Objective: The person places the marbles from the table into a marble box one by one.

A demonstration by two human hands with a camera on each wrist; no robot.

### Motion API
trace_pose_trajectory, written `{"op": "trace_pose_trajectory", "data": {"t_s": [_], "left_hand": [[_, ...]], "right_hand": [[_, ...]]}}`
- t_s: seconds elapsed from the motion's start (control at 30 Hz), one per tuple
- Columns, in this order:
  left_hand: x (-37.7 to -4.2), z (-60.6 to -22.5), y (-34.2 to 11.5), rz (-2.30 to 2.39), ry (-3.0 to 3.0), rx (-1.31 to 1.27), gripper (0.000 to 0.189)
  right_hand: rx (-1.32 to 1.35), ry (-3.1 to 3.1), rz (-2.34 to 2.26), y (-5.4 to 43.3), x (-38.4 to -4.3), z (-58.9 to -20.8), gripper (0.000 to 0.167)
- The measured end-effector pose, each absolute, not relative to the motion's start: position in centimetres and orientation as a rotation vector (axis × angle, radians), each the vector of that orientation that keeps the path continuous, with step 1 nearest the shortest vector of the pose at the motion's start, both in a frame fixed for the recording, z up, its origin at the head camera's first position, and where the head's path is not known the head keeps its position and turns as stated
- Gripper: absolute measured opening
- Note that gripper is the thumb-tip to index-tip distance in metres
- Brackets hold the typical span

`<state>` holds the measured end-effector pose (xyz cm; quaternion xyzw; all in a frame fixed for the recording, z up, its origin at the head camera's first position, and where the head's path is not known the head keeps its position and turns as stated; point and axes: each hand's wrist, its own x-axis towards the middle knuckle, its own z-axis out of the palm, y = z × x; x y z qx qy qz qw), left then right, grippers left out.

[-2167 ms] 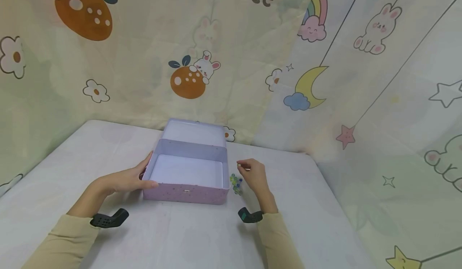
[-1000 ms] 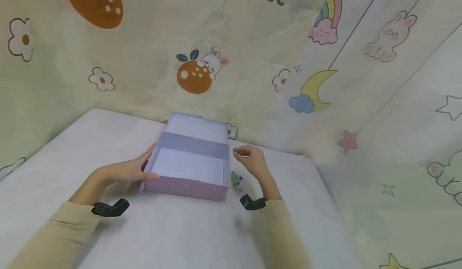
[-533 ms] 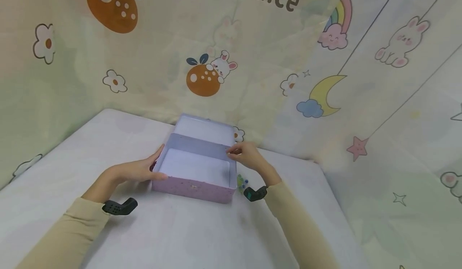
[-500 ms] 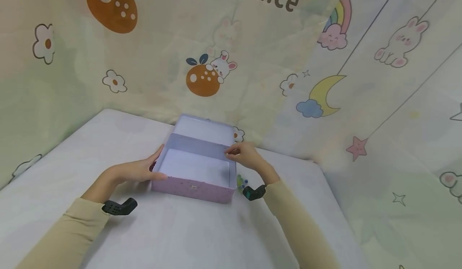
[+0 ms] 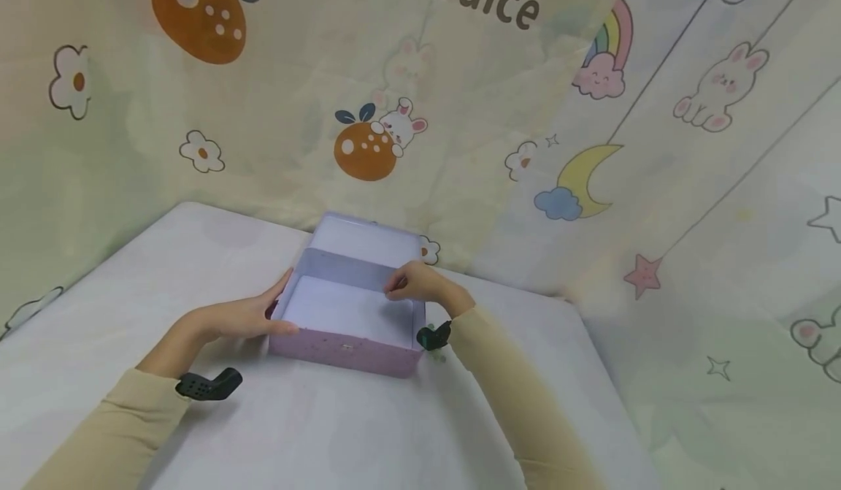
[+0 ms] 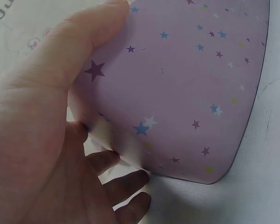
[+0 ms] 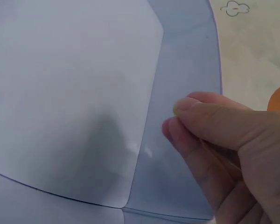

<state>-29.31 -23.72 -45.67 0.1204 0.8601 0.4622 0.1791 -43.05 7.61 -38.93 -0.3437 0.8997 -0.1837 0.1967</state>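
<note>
A lilac box [image 5: 344, 355] with a small clasp stands with its lid [image 5: 368, 238] tipped back. At its left end my left hand [image 5: 246, 316] holds it, thumb along the front rim and fingers against the side. The left wrist view shows this wall [image 6: 177, 84] printed with small stars. My right hand [image 5: 420, 284] is over the right part of the box, thumb and fingertips together. In the right wrist view it pinches a small yellow-green marble [image 7: 176, 111], mostly hidden by the fingers. Several more glass marbles [image 5: 436, 356] lie right of the box, partly behind the wrist camera.
The box and marbles rest on a white-covered table [image 5: 315, 431]. A printed cloth [image 5: 276, 110] hangs behind and to the right. Black wrist cameras [image 5: 210, 385] sit on both wrists, and the right one overlaps the box's front right corner.
My right hand has moved left from beside the marbles, over the box's right wall, to above its inside. The left hand keeps its hold on the box. The head view has shifted slightly.
</note>
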Motion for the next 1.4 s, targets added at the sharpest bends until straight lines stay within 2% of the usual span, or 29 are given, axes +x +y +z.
{"op": "trace_pose_trajectory", "data": {"t_s": [0.27,0.67,0.97,1.4], "left_hand": [[-28.4,-45.6,-23.9,1.276,2.451,0.349,0.113],[-26.9,-45.9,-24.1,1.269,2.459,0.299,0.115],[-27.6,-45.3,-23.8,1.301,2.459,0.342,0.114],[-28.7,-45.4,-23.3,1.295,2.449,0.353,0.116]], "right_hand": [[-1.015,2.569,-0.332,6.6,-43.1,-40.7,0.003],[-1.127,2.634,0.029,5.0,-42.2,-41.8,0.011],[-1.09,2.634,0.21,5.0,-42.5,-41.1,0.006],[-1.009,2.618,0.233,5.6,-42.9,-40.9,0.008]]}}
